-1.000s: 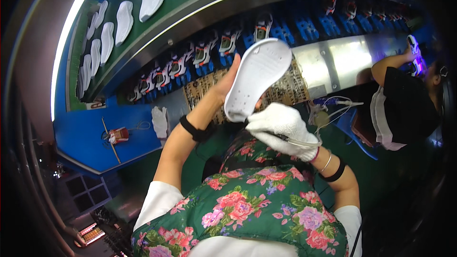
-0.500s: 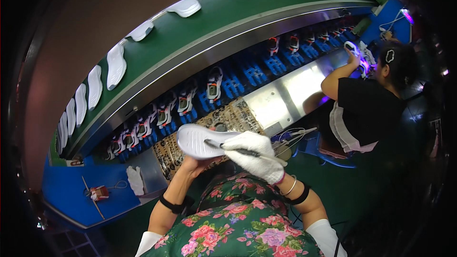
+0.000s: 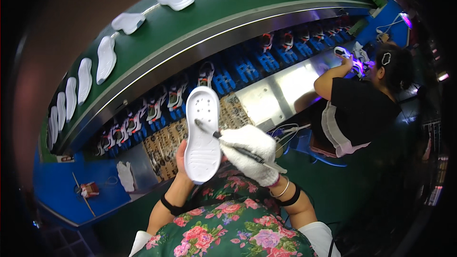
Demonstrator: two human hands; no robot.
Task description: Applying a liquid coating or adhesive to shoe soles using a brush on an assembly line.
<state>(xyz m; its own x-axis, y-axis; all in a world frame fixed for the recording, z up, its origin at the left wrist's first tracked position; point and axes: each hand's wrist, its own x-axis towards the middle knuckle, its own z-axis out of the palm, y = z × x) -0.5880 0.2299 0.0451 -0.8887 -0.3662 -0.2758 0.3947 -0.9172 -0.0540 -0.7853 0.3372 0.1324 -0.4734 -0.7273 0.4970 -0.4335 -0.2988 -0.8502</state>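
My left hand [image 3: 181,154] holds a white shoe sole [image 3: 203,135] upright from behind, its inner face with small holes turned toward me. My right hand [image 3: 247,154], in a white cloth glove, grips a thin brush [image 3: 238,147] whose tip rests on the middle of the sole. Both hands are raised in front of my floral-patterned chest, above the steel workbench.
A green conveyor belt [image 3: 200,24] curves across the top carrying several white soles [image 3: 105,59]. Below it runs a row of shoes on blue holders [image 3: 238,71]. A co-worker in a black top [image 3: 362,109] sits at right under purple light. A white glove [image 3: 125,175] lies on the blue table at left.
The sole has turned from lying flat and sideways to standing upright in my left hand. The brush tip now touches its middle.
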